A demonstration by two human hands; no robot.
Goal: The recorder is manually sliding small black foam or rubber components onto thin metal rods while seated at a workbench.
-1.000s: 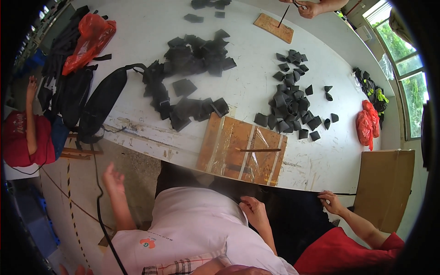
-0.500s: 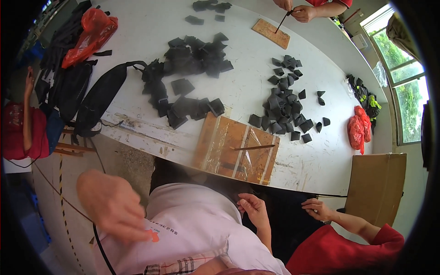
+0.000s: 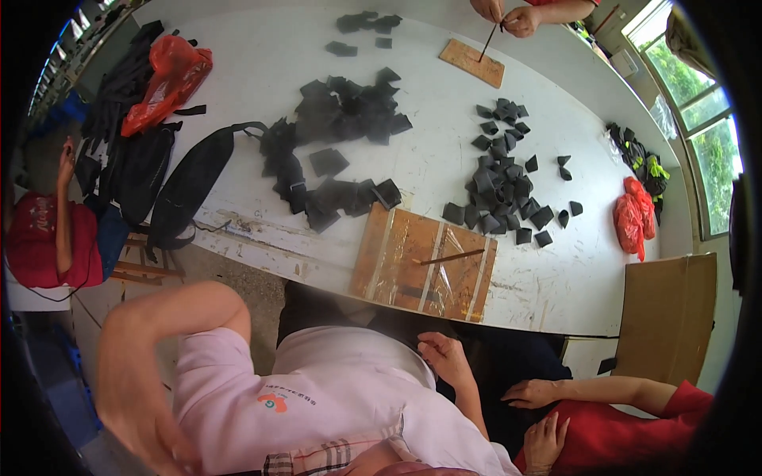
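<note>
My left arm is bent up at the lower left, and my left hand (image 3: 163, 440) is beside my pink shirt near the bottom edge; its fingers are blurred and partly cut off. My right hand (image 3: 446, 357) rests by my waist below the table edge. Its fingers are loosely curled inward, and nothing shows in them. In front of me a brown board (image 3: 381, 266) with clear tape strips lies at the table edge, with a thin dark stick (image 3: 452, 257) on it. Beyond it are flat black pieces (image 3: 337, 119) and a pile of folded black pieces (image 3: 500, 186).
Black bags (image 3: 194, 186) and a red plastic bag (image 3: 171, 83) are on the left. Another red bag (image 3: 635, 218) and a cardboard box (image 3: 667, 317) stand at right. A co-worker's hands (image 3: 508, 17) hold a stick over a small board (image 3: 472, 62). People in red sit on both sides.
My left hand has swung down and back toward my shoulder, and the elbow has come up. My right hand stays by my waist. The neighbour at right now shows both hands. The view has shifted slightly.
</note>
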